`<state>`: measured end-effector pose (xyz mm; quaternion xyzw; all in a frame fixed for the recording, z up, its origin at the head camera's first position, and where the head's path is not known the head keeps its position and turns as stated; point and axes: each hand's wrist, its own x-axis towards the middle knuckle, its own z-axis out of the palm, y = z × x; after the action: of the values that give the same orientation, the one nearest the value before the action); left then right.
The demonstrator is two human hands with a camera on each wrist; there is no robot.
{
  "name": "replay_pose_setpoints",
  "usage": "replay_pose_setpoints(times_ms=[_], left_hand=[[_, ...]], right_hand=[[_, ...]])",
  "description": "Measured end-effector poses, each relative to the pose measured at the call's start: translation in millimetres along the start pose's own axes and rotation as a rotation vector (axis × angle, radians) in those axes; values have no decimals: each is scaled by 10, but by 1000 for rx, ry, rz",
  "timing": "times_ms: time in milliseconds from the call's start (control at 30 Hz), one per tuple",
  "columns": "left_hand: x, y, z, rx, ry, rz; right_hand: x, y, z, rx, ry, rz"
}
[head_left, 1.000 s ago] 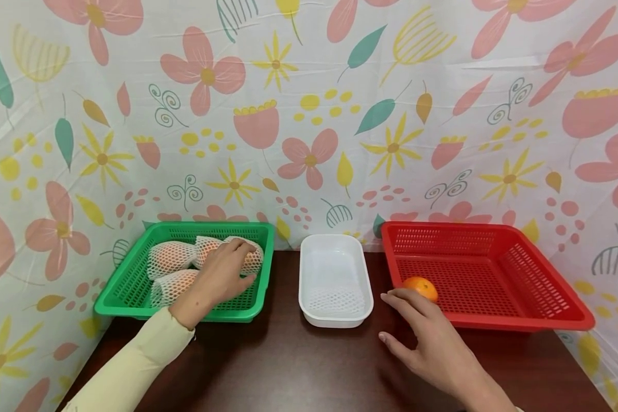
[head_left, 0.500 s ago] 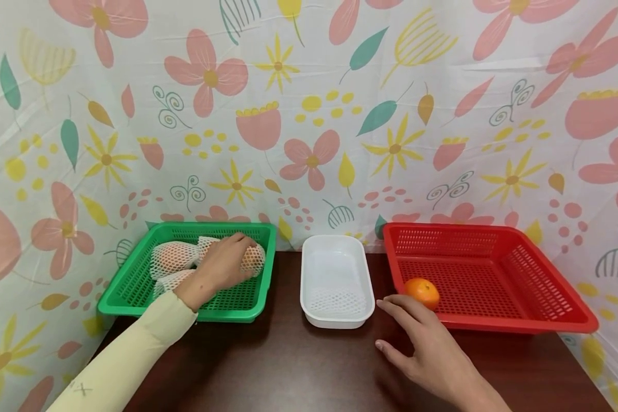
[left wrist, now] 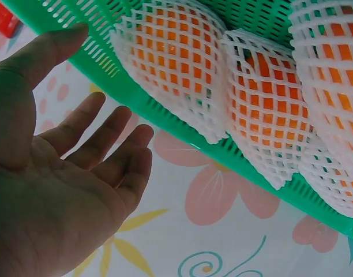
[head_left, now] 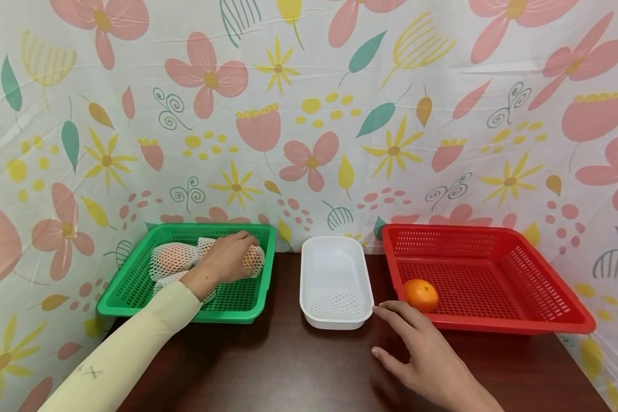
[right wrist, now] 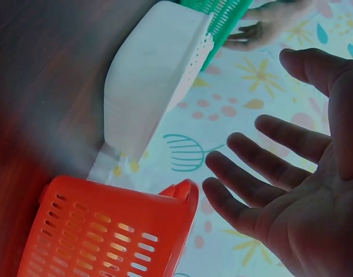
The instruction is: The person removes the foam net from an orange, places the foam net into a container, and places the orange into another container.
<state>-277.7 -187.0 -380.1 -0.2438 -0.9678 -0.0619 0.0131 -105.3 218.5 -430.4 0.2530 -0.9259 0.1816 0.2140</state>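
My left hand (head_left: 228,260) hovers over the green basket (head_left: 232,315), close to a foam-netted orange fruit (head_left: 253,260) at the basket's right. The left wrist view shows that hand's fingers loosely bent, apart from the netted fruits (left wrist: 176,55). Several such fruits lie in the basket, partly hidden by the hand. My right hand (head_left: 427,357) is held in front of the red basket (head_left: 499,325), holding nothing. Its fingers are spread in the right wrist view. A bare orange (head_left: 421,295) sits in the red basket's near left corner, just beyond that hand.
Between the two baskets stands a white tray (head_left: 336,269) with a perforated patch in its bottom. All three stand on a dark brown table (head_left: 288,366). A flower-printed cloth (head_left: 309,114) hangs behind and at both sides.
The right hand has drawn slightly back and left, uncovering more of the orange. The left hand has stayed near the netted fruit, with its forearm shifted a little.
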Motion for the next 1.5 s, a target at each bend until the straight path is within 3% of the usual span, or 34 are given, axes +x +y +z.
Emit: replay_pose_setpoints(times_ms=[233, 600, 1167, 1500], left_hand=[[77, -44, 51, 12, -50, 1], [204, -133, 108, 54, -73, 33], [308, -215, 222, 224, -144, 65], [368, -289, 308, 263, -184, 59]], right_hand=[[-13, -19, -3, 24, 7, -12], [-23, -65, -12, 7, -17, -4], [-4, -67, -11, 3, -46, -14], [3, -52, -1, 24, -18, -37]])
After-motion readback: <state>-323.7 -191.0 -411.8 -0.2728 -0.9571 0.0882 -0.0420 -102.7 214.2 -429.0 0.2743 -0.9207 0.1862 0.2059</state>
